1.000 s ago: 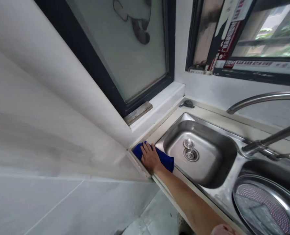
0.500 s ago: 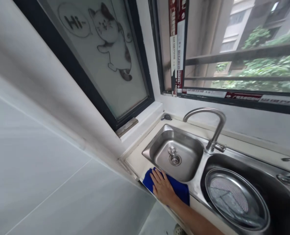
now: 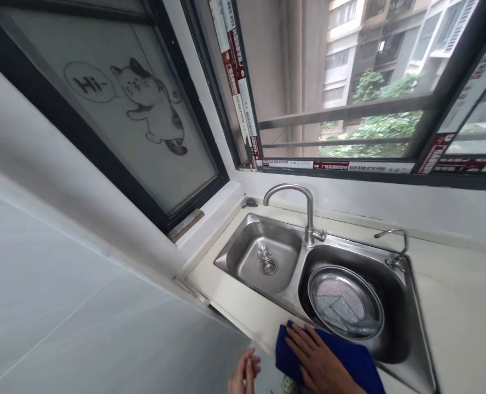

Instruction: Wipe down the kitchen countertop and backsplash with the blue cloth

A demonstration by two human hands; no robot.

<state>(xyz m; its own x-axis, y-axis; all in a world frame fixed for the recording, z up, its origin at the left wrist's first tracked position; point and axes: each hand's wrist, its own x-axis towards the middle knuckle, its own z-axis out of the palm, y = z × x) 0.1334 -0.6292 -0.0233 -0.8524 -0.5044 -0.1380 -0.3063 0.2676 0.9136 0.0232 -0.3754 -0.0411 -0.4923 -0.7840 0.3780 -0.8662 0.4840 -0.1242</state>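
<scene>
My right hand (image 3: 314, 358) presses down on a blue cloth (image 3: 356, 358), its fingers laid over the cloth's left part. The cloth lies on the front strip of the pale countertop (image 3: 230, 293) and hangs a little over the front edge. My left hand (image 3: 243, 375) shows at the bottom, just off the counter's front edge, fingers loosely bent and nothing visible in them. Behind the cloth is a double steel sink. Its left basin (image 3: 247, 257) has a drain strainer; in its right basin stands a round metal colander (image 3: 341, 287) with a clear plastic packet inside.
A curved faucet (image 3: 310, 213) rises behind the basins, and a smaller thin tap (image 3: 403, 241) stands at the right corner. On the left are a tiled wall (image 3: 54, 306) and a frosted window with a cat drawing (image 3: 152, 104). A dark object (image 3: 250, 202) sits at the back left corner.
My right hand has slid the blue cloth along the front edge, from before the left basin to before the right one. My left hand has come into view. The camera has turned right.
</scene>
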